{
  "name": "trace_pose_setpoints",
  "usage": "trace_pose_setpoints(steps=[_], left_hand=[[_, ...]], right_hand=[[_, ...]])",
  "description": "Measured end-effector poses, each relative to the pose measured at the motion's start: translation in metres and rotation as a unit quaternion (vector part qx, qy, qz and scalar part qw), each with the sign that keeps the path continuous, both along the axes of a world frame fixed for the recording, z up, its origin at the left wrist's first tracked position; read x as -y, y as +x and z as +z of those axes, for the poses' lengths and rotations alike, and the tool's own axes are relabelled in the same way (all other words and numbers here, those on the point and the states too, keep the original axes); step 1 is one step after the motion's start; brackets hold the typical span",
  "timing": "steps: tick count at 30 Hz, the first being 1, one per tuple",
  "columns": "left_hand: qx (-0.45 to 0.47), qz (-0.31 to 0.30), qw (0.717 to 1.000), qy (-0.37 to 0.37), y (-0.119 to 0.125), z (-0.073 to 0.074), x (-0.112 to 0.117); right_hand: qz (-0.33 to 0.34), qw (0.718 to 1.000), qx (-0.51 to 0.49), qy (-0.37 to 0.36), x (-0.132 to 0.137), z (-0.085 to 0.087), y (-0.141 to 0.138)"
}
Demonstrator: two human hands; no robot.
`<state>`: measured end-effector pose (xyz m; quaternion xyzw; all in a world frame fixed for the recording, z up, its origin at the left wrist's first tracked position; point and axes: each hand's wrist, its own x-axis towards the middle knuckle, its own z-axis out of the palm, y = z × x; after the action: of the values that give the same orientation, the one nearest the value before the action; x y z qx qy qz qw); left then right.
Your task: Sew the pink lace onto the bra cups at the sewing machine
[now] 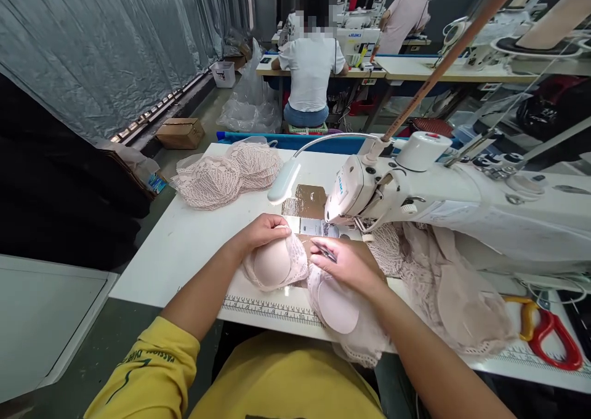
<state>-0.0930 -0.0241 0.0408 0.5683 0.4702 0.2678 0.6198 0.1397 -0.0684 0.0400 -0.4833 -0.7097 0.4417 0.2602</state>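
A pale pink lace bra (273,264) lies across the front of the sewing table, its padded cups facing up. My left hand (268,229) pinches the top edge of the left cup between thumb and fingers. My right hand (344,264) is closed around a small, slim metal tool (324,251); its exact kind is hard to make out. Beneath that hand, the second cup (338,303) hangs partly over the table's front edge. Just beyond both hands is the sewing machine's needle area (330,227), lit by a lamp (284,182).
Stacked lace bras (226,173) sit at the back left. More lace pieces (462,296) lie under the sewing machine (415,191) arm. Red-handled scissors (556,339) rest at the right. A printed ruler (272,311) runs along the front edge. Two people work at machines ahead.
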Motion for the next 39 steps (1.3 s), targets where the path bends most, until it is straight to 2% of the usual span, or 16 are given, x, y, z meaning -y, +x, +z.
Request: trace_pose_setpoints(steps=[3, 5, 9, 11, 14, 15, 16, 20, 27, 35, 39], left_hand=[[0.030, 0.004, 1.000, 0.000, -0.003, 0.001, -0.001], [0.030, -0.014, 0.999, 0.010, -0.009, 0.003, -0.002], [-0.011, -0.128, 0.991, 0.028, -0.026, 0.009, -0.006], [-0.063, -0.162, 0.984, 0.032, -0.032, 0.011, -0.008], [-0.102, -0.151, 0.983, 0.035, -0.033, 0.012, -0.008], [-0.097, -0.144, 0.984, 0.039, -0.031, 0.012, -0.007], [-0.085, -0.139, 0.986, 0.044, -0.029, 0.012, -0.006], [-0.043, -0.132, 0.988, 0.071, -0.015, 0.013, 0.000], [-0.069, -0.114, 0.984, 0.119, 0.006, 0.011, 0.007], [-0.026, -0.126, 0.991, 0.032, 0.011, 0.007, 0.008], [-0.010, -0.127, 0.992, -0.002, 0.012, 0.010, 0.009]], right_hand=[[0.024, 0.998, -0.036, -0.045, -0.003, -0.005, -0.017], [0.012, 0.997, -0.051, -0.063, -0.003, -0.008, -0.022], [-0.023, 0.994, -0.069, -0.076, 0.000, -0.009, -0.016], [-0.004, 0.996, -0.033, -0.083, 0.000, -0.007, -0.010], [0.095, 0.990, 0.018, -0.105, -0.002, -0.005, -0.003], [0.108, 0.988, 0.022, -0.107, -0.003, -0.005, -0.003], [0.099, 0.990, 0.018, -0.100, -0.004, -0.005, -0.003], [-0.007, 0.999, -0.039, -0.037, -0.008, -0.008, -0.012], [-0.024, 0.997, -0.070, 0.003, -0.003, -0.007, -0.019], [-0.040, 0.995, -0.089, 0.018, -0.002, -0.008, -0.014], [-0.032, 0.994, -0.106, -0.020, -0.004, -0.015, -0.006]])
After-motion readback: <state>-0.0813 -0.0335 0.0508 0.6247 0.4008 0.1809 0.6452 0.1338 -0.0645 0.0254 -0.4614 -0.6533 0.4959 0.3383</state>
